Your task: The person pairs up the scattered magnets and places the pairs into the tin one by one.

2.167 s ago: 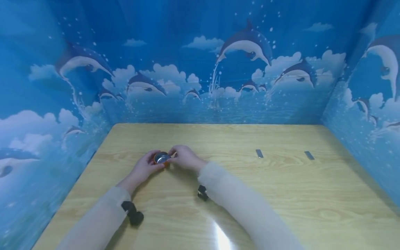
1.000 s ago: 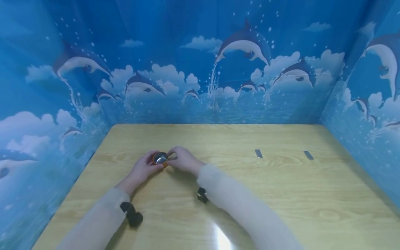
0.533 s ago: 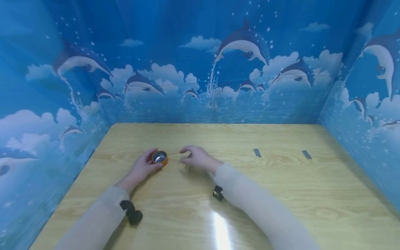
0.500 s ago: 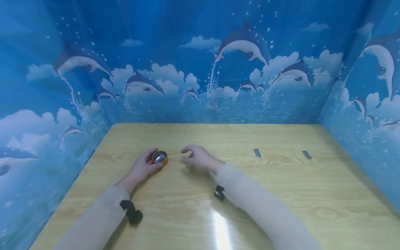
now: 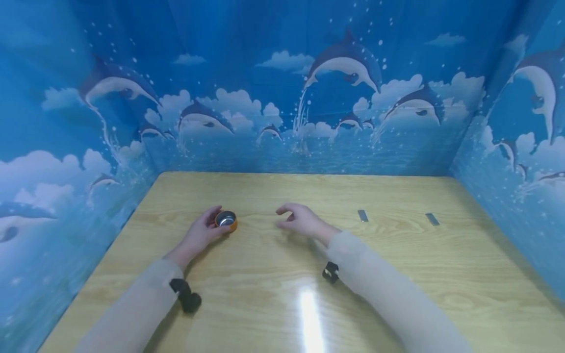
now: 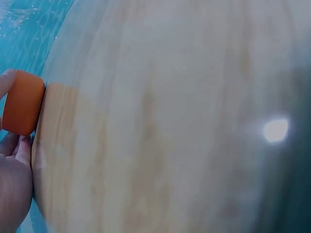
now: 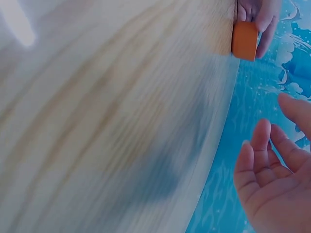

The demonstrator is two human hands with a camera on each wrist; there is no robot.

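In the head view, my left hand (image 5: 198,235) grips a small, round orange cup (image 5: 226,219) with a shiny metal inside, its mouth facing up. Thumb and fingers lie on opposite sides of its wall, and the cup stands on the table at the left. The left wrist view has the plain orange side of the cup (image 6: 23,103) at the far left, by the thumb and fingers. Apart from it, to the right, my right hand (image 5: 305,221) hovers low over the table, holding nothing. The right wrist view shows that hand's fingers (image 7: 262,158) loosely bent and spread.
Two small grey flat rectangular plates, a nearer one (image 5: 363,215) and a farther one (image 5: 432,219), lie on the right part of the wood-grain table (image 5: 273,304). A blue dolphin-print curtain (image 5: 282,98) encloses the back and sides. A black device (image 5: 187,296) is on each sleeve.
My right hand has let go of the cup's right side and moved away to the right, its fingers parting. The left hand keeps its grip on the cup, almost unmoved.
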